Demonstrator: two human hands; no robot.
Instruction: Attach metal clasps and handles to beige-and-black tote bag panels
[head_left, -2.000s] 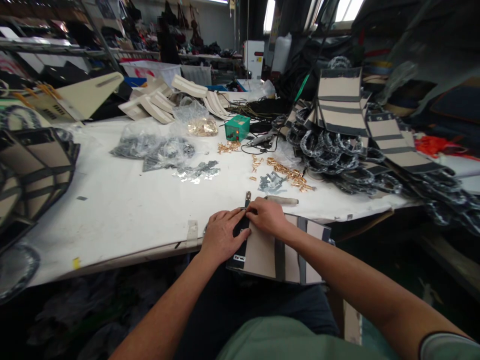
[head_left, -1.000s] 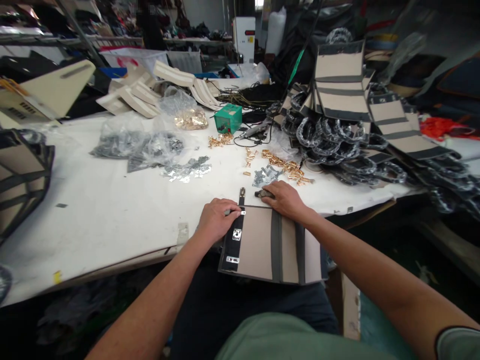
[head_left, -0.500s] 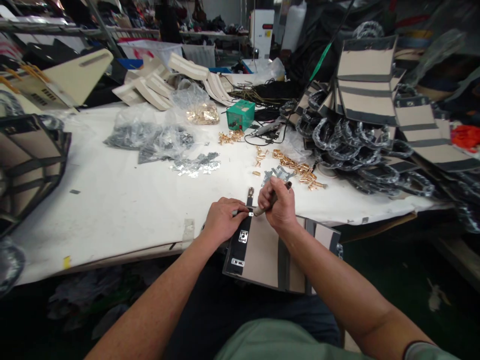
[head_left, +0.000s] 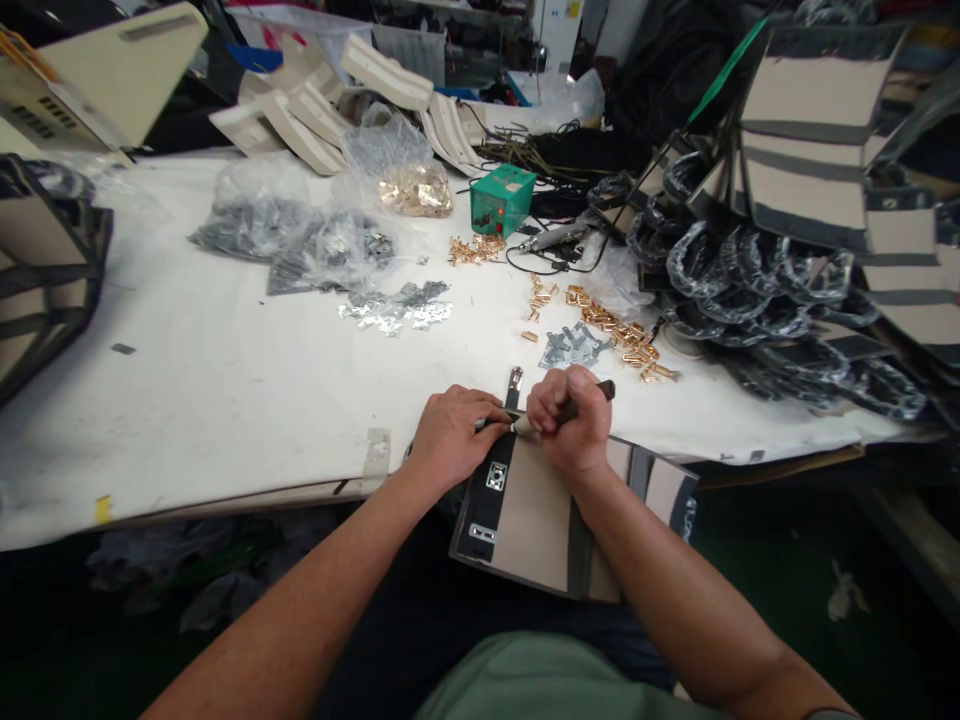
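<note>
A beige panel [head_left: 534,520] with black bands, apparently a bag part, lies tilted over the table's front edge. Metal plates [head_left: 496,476] sit on its black strip, and a narrow strap with a gold metal fitting [head_left: 515,380] sticks out past its far edge. My left hand [head_left: 459,437] has its fingers closed on the strip's far end; anything small beneath the fingertips is hidden. In a fist, my right hand [head_left: 571,418] grips a short tool with a dark handle [head_left: 604,390] and a pale tapered end. The tool's tip meets the strip beside my left fingertips.
Loose silver plates [head_left: 574,346] and gold fittings [head_left: 615,325] lie beyond my hands. Farther back are a green box [head_left: 502,200], a corded pen-shaped tool [head_left: 555,238] and plastic bags of metal parts [head_left: 330,250]. Stacked panels with plastic-wrapped handles [head_left: 739,275] crowd the right.
My view has tipped down and shifted left. My right hand and the tool are still at the strip, the handle leaning lower. My left fingertips now cover the small white-metal piece near the tip.
</note>
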